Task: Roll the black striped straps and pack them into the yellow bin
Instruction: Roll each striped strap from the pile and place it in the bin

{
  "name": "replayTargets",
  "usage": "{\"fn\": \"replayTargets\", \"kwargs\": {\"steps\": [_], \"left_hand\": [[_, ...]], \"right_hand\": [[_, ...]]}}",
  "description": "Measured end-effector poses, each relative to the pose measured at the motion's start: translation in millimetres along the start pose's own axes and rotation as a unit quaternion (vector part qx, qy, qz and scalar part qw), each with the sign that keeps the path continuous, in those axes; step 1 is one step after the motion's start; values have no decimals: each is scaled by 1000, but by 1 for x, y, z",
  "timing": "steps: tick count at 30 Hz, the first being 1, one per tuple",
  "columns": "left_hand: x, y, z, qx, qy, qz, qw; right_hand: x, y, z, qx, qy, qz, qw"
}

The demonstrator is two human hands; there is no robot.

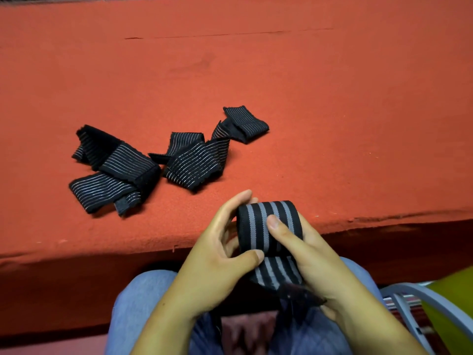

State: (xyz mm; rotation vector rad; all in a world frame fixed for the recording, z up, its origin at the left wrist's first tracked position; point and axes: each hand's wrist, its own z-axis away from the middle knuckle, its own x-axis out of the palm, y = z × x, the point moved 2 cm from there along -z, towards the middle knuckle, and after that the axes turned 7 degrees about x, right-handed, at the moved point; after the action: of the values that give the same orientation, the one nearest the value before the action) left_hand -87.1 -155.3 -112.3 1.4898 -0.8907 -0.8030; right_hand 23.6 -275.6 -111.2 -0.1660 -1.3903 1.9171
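Matt red felt-like cloth covers the table; on it, the loose straps look woven, ribbed, dull elastic fabric.

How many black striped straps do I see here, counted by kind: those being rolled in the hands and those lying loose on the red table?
Strap being rolled in the hands: 1, held by the left hand and right hand
Loose straps on the red table: 3
Total: 4
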Motion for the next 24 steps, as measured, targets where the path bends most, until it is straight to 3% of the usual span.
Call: {"fn": "replayTargets", "kwargs": {"steps": [6,13,19,24], "left_hand": [[1,4,-5,-77,3,38,996],[1,0,-4,-89,15,63,994],[-1,-5,-3,-101,26,79,991],[-4,-3,-3,-55,41,43,997]], "right_hand": [[-1,-2,2,-31,-18,10,999],[-11,-8,3,-77,-37,134,987],[-11,-6,2,-88,-38,111,989],[-11,-10,4,-34,-69,-23,997]]}}
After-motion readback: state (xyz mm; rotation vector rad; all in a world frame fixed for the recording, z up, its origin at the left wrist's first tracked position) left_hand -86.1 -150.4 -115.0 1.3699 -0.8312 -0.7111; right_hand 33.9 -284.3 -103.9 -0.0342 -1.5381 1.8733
